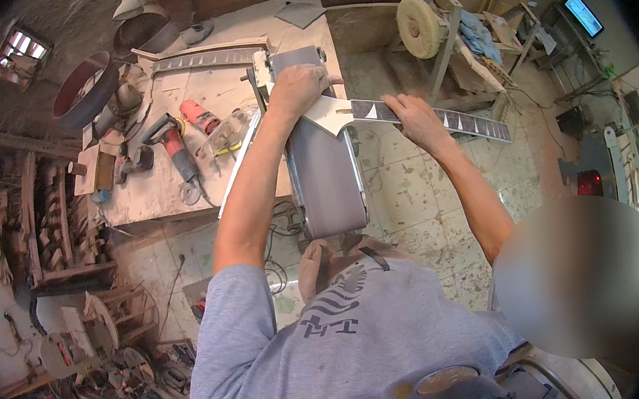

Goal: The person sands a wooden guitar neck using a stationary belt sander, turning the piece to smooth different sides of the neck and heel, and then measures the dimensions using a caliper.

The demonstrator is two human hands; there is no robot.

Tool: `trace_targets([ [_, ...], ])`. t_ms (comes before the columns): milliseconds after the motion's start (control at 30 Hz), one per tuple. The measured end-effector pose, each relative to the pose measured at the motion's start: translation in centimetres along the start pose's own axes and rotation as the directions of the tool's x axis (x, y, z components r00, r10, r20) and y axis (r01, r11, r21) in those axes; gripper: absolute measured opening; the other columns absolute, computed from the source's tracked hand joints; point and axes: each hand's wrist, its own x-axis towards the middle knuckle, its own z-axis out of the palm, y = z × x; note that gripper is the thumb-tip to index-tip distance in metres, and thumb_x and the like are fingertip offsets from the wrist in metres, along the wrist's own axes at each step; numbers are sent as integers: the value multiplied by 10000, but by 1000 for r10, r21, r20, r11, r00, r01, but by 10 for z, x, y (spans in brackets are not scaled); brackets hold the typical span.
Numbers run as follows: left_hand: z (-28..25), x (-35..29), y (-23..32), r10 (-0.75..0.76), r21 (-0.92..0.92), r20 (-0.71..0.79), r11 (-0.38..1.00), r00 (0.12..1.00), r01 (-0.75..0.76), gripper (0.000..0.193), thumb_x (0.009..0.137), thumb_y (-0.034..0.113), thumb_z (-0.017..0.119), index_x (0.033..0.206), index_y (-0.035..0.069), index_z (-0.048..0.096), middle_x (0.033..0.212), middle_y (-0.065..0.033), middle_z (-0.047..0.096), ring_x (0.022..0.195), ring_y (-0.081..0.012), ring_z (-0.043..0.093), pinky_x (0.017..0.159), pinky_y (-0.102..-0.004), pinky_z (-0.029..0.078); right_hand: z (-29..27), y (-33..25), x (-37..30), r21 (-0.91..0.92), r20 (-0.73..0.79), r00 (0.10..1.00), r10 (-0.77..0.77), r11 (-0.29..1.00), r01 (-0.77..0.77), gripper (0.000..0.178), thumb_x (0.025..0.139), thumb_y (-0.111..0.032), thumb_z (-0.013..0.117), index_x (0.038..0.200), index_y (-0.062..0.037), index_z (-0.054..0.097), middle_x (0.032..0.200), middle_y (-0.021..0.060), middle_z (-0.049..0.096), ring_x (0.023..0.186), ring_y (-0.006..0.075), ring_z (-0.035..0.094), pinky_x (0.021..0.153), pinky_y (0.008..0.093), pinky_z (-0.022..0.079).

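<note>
Both hands on guitar neck | left hand clamped on its pale headstock end over belt sander | right hand closed around dark inlaid fretboard | angle grinder on workbench beside.

Dark fretboard w/ white triangle inlays

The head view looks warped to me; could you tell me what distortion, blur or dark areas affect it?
Head view: fisheye bends the guitar neck and workbench edges; black vignette fills the corners; a blurred patch sits lower right; left hand and right hand are sharp, evenly lit.
</note>
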Motion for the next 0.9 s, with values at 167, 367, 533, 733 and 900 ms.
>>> trace_targets([
  [167,4,-6,5,-210,-198,-8,959,978,205,595,938,553,681,716,2,675,820,-231,686,821,-412,672,733,-494,518,2,2,2,-7,-18,1000,-3,1000,3,378,921,-2,546,1285,-98,575,1006,148,642,943,364,665,836,478,544],
  [367,-7,-17,15,-228,-121,25,966,973,229,688,824,644,766,678,7,555,767,-188,617,788,-380,619,713,-465,489,-1,-2,5,-56,8,1000,-2,998,3,365,933,-23,540,1289,-96,578,1010,133,636,963,349,656,850,468,533],
  [533,-10,-23,16,-140,-70,-23,988,990,138,627,841,599,776,710,32,543,796,-141,590,841,-334,603,729,-441,488,0,1,12,-54,14,1000,-6,998,6,328,947,-45,535,1268,-92,583,1015,134,636,986,333,645,854,465,521],
  [733,-4,-24,13,-148,-51,-98,988,984,143,489,915,471,737,768,26,598,837,-136,615,903,-329,605,804,-436,492,5,10,24,-52,11,999,-48,997,49,297,955,-46,526,1243,-91,584,1023,129,636,999,335,638,867,467,509],
  [900,-3,-22,3,-180,-8,-96,984,979,180,374,924,369,722,821,18,640,869,-148,645,915,-347,612,844,-451,497,7,14,38,-53,26,998,-53,997,54,293,959,-41,520,1242,-93,579,1042,127,640,1020,334,636,880,468,508],
])
